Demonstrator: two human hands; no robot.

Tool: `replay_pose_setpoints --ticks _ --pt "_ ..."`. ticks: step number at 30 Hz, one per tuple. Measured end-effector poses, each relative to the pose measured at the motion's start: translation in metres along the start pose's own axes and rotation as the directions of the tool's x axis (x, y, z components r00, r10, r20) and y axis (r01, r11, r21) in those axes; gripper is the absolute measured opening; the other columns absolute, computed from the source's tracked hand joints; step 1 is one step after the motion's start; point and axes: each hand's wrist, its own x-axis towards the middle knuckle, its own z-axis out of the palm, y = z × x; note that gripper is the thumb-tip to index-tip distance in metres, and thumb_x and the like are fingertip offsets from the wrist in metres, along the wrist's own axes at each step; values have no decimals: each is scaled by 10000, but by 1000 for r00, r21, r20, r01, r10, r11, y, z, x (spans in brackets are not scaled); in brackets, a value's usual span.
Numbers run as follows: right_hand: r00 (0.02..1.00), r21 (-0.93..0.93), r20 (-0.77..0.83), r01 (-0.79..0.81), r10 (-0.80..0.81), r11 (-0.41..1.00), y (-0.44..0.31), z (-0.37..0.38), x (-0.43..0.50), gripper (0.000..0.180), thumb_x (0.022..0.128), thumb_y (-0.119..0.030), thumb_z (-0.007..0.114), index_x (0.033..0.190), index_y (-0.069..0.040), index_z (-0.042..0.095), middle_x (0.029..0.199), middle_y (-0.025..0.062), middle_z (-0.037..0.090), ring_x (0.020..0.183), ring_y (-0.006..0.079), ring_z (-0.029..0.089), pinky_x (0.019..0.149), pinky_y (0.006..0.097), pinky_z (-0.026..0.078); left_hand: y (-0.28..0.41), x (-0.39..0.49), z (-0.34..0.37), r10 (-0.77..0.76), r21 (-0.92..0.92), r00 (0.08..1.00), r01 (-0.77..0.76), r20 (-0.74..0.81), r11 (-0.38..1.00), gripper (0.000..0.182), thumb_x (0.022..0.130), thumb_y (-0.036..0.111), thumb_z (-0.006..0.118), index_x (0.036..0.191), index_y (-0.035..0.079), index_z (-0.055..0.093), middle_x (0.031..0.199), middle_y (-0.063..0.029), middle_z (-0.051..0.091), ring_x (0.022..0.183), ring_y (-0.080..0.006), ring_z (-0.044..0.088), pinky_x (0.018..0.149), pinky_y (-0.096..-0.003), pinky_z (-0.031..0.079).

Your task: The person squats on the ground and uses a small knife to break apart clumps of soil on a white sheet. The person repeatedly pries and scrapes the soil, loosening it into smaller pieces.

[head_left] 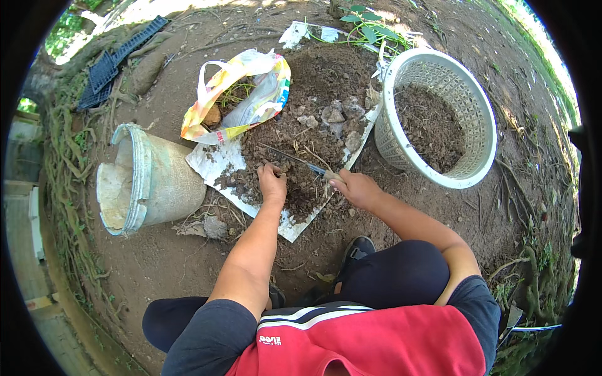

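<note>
My right hand (360, 189) grips the wooden handle of a long-bladed knife (301, 161). Its dark, narrow blade points away to the left, over loose brown soil (263, 141). Just below the blade, my left hand (273, 183) is down at the soil with its fingers bent. Whether a clod is between those fingers cannot be made out. Beneath the soil lies a dirty white sheet (225, 162), torn at its edges. Several grey stones or hard lumps (334, 115) rest in the soil beyond the knife.
A broken-rimmed plastic bucket (169, 176) lies tipped at left. Behind it stands a colourful plastic bag (277, 80) holding plant scraps. At right, a white perforated basket (423, 171) contains soil. Green cut vines (376, 35) lie at the back; black seedling trays (103, 73) sit among roots.
</note>
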Motion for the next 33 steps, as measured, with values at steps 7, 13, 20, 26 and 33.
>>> replay_pose_setpoints --ticks 7,13,20,26,33 --pt "991 -15 68 -115 116 993 -3 16 4 457 940 -489 414 998 -54 539 890 206 638 875 383 611 782 475 458 9 2 2 -70 -37 996 72 57 997 262 645 2 740 826 23 551 904 -121 518 847 -295 552 774 -381 469" --pt "994 9 87 -63 62 998 0 1 10 459 944 -483 415 973 -43 545 865 210 632 852 382 610 760 471 459 -16 8 18 22 3 999 -22 39 1000 268 675 18 746 919 15 634 874 -108 546 720 -229 598 648 -331 510" --pt "991 137 -55 127 -121 982 -13 -3 1 469 943 -503 398 1010 -49 494 849 198 627 839 391 609 754 482 461 -26 23 25 -250 -217 948 291 197 932 188 787 39 707 928 -66 640 756 -89 627 554 -135 607 492 -254 509" --pt "999 -10 46 -25 26 1000 0 12 -2 440 944 -489 405 957 -54 468 813 209 618 800 413 602 709 509 448 -15 20 18 -354 -247 908 404 225 881 175 770 43 718 894 -62 653 805 -131 636 585 -197 640 530 -314 533" --pt "982 104 -90 173 -164 980 -3 2 -2 412 944 -474 412 994 -74 497 836 201 639 812 394 616 744 486 463 -15 21 17 -375 -304 886 449 273 840 203 807 58 698 950 -65 623 824 -129 635 619 -184 650 542 -307 539"
